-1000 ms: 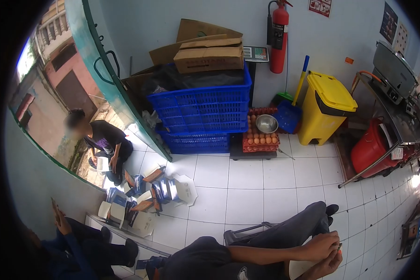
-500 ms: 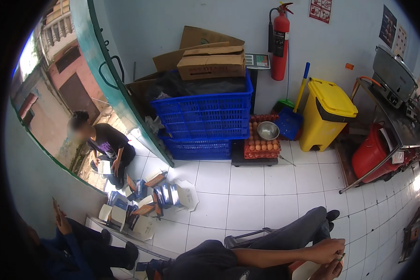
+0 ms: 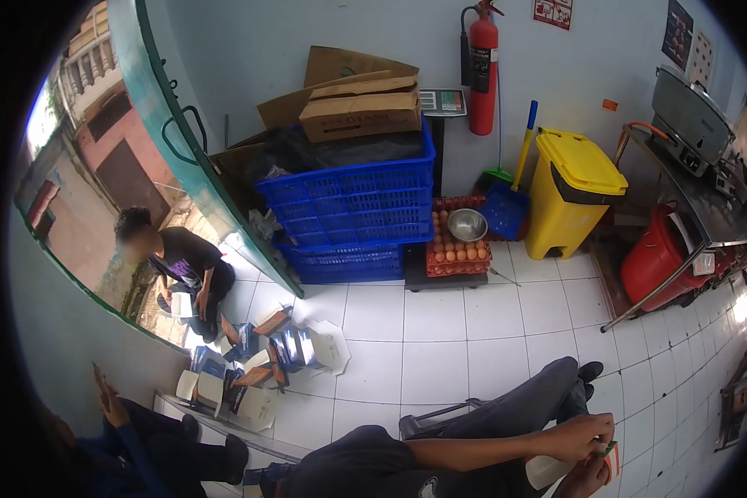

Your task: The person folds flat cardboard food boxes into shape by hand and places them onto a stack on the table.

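At the lower right, my left hand (image 3: 583,436) reaches across with its fingers pinched together at the edge of a white-and-orange carton (image 3: 548,471). A small dark green piece shows by these fingertips; I cannot make out what it is. Just below, my right hand (image 3: 585,480) is closed around the carton's side, partly covering it. The carton's pale panel faces up near my lap, and its orange edge sticks out past my fingers. My outstretched legs (image 3: 523,402) lie beyond it.
Several blue, white and orange cartons (image 3: 286,349) lie on the tiles near a crouching person (image 3: 187,266) holding a white carton. Another person (image 3: 153,448) sits lower left. Blue crates (image 3: 349,195), egg trays (image 3: 459,257), a yellow bin (image 3: 577,195) and a metal table (image 3: 722,220) line the wall.
The view has turned slightly, so the room shifts left. My hands have tilted the carton, and more of its orange edge, pale panel and the green piece now shows.
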Tool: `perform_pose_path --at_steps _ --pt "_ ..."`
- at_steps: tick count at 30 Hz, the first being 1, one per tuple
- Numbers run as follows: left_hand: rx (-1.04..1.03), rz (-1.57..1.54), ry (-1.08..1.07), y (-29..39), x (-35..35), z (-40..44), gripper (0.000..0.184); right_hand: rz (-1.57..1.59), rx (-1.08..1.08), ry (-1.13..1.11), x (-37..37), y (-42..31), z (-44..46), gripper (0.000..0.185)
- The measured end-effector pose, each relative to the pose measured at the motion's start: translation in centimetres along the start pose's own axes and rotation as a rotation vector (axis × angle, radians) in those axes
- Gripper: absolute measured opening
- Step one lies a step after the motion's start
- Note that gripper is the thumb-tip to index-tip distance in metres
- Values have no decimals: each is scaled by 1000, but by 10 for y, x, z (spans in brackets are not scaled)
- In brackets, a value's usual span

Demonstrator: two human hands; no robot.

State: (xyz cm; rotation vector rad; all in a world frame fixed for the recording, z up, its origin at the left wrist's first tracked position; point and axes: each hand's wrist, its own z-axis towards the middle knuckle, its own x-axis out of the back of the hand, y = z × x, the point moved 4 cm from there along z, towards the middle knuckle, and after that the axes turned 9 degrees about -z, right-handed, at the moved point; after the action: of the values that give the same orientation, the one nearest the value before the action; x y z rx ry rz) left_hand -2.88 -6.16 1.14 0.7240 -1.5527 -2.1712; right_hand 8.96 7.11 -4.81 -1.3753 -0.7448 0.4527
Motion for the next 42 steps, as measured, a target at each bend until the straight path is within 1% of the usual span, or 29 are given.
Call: perform_pose_path --at_steps 1,3,4,6,9,10,12,13,16,19,22,25,27,28,30,31,33,34,36,37,39,40,41,42 --pt "-32 -9 2 0 1 0 7 -36 51 33 -6 -12 -3 43" --pt "-86 110 34 6 2 0 9 -108 154 98 -15 -29 -7 45" --pt "-115 170 51 11 4 -1 10 -69 110 86 -14 -22 -4 46" --pt "-53 185 -5 30 8 -2 10 11 25 60 -10 -6 4 48" --pt "-4 159 -45 38 11 -2 9 18 94 -40 -16 -23 2 49" --pt "7 142 -52 38 12 -2 9 48 35 -46 -14 -16 4 48" --pt "-43 245 -37 37 10 -5 11 104 -83 -54 -6 0 7 48" --pt "-71 296 -27 37 7 -5 12 111 -97 -46 -5 -3 5 47" --pt "-154 236 -13 39 2 -13 19 62 -10 1 -10 -14 3 46" --pt "-173 349 54 26 -4 -12 22 8 107 44 -14 -29 0 45" --pt "-464 404 283 22 -15 -19 22 -47 210 94 -23 -43 -5 44" --pt "-560 662 308 12 -22 -23 21 -91 322 137 -28 -60 -13 43" --pt "-512 674 289 14 -20 -23 19 -97 331 130 -30 -71 -19 42" --pt "-489 680 279 16 -20 -23 18 -93 275 79 -32 -76 -20 41" --pt "-478 523 340 11 -7 -21 20 -87 165 -22 -36 -93 -26 37" --pt "-470 447 371 8 0 -21 21 -120 157 -72 -32 -110 -33 35" --pt "-266 374 399 9 17 -19 22 -189 127 -173 -21 -137 -51 32" --pt "-163 333 412 9 24 -19 23 -14 155 -67 -8 -132 -51 29" --pt "-164 279 399 10 29 -18 24 -155 278 344 16 -129 -45 31" --pt "-169 252 392 9 30 -16 25 -339 347 400 19 -119 -29 34" --pt "-134 244 299 -7 15 -14 25 -441 567 104 45 -10 23 32" --pt "-122 246 256 -9 10 -11 25 -463 672 -53 44 18 37 32" --pt "-105 231 253 -9 9 -10 23 -591 767 -52 45 49 45 32" --pt "-80 220 253 -4 9 -14 21 -693 801 24 26 36 35 31"
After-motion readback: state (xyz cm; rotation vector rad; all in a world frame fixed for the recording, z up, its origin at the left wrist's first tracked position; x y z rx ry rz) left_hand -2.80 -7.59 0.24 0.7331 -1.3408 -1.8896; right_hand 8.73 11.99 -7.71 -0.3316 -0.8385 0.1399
